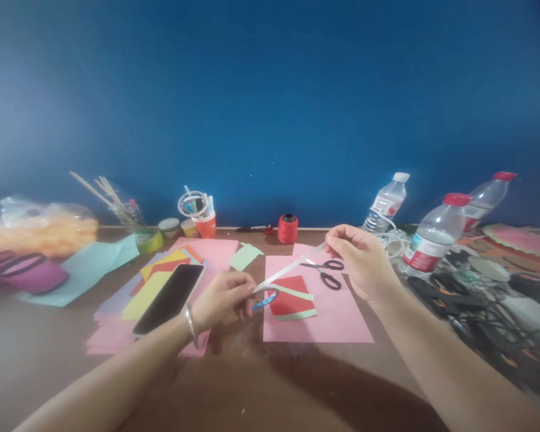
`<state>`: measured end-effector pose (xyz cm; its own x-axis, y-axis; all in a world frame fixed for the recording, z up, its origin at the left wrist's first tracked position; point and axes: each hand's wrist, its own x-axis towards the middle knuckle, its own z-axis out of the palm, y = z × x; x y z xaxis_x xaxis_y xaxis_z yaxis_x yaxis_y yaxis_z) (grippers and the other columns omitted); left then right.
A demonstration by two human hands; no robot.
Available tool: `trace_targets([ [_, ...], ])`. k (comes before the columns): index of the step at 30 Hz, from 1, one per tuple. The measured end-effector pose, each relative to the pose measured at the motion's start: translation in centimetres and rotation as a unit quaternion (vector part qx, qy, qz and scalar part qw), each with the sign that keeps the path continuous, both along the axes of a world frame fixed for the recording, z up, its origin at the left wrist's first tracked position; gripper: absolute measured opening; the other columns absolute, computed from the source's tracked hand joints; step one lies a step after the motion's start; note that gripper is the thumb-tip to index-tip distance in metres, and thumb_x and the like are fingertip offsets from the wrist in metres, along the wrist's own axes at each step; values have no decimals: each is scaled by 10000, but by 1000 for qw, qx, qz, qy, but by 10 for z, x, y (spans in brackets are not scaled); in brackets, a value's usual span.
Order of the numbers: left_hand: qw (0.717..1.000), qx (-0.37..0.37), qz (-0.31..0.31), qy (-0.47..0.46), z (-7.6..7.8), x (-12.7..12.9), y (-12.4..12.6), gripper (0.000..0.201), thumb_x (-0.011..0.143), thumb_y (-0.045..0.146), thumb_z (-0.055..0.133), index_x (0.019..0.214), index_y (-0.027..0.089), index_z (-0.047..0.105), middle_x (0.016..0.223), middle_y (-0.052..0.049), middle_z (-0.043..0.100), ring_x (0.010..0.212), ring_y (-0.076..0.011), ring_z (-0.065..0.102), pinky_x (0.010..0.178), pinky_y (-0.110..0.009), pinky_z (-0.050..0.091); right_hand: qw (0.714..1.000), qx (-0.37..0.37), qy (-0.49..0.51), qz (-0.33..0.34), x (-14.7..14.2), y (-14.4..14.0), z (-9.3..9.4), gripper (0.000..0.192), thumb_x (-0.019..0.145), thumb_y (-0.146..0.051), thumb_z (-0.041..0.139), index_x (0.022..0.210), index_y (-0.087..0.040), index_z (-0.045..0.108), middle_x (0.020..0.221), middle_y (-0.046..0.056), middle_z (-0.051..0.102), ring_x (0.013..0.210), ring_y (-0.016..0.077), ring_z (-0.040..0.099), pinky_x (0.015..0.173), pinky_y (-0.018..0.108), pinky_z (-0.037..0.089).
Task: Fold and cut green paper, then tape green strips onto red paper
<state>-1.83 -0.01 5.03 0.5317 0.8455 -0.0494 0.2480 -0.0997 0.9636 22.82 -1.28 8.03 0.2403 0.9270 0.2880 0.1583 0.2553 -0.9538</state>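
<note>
A roll of white tape (266, 299) with a blue inner ring is gripped in my left hand (234, 294), its fingers closed round the near side. From the roll a pale strip of tape (292, 265) stretches up and to the right. My right hand (354, 255) pinches the far end of that strip between thumb and fingers. Below the strip lies a red paper piece (290, 291) with light green bands, on a pink sheet (328, 324). Black-handled scissors (330, 273) rest on the pink paper by my right hand.
Left of my hand, a phone (171, 298) lies on stacked coloured paper (112, 327). Behind stand an orange cup of pens (204, 225) and a red spool (288, 229). Plastic bottles (436, 234) and tangled black items (481, 336) crowd the right. A bag of orange pieces (40, 225) sits left.
</note>
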Motion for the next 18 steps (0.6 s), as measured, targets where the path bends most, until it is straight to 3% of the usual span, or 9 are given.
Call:
trace_targets([
  [7,986,90,96,105,-3,1,1,163,759,285,502,668,156,541,478,27,570,369,-71,427,379,-180,295,1000,-4,26,8,6,7,-8,31,693,-199,563,670,-182,551,566,-37,506,510,85,444,465,214,315],
  [11,958,196,172,123,5,-4,5,172,703,243,537,559,154,508,458,52,476,426,-70,403,425,-185,294,997,-44,46,48,6,15,-19,92,659,-245,633,675,-172,578,568,-35,518,506,85,439,483,222,322],
  [14,948,232,180,124,12,-8,9,193,698,250,544,538,154,497,505,42,501,481,-81,435,480,-197,332,991,-65,76,85,3,20,-28,112,652,-252,642,650,-168,569,560,-34,525,518,84,450,520,226,333],
  [18,956,198,149,157,14,-11,12,129,715,227,500,605,170,536,521,33,570,498,-105,507,515,-211,375,987,-73,100,101,-1,22,-32,137,655,-273,632,636,-169,545,580,-28,545,544,92,485,543,231,340],
])
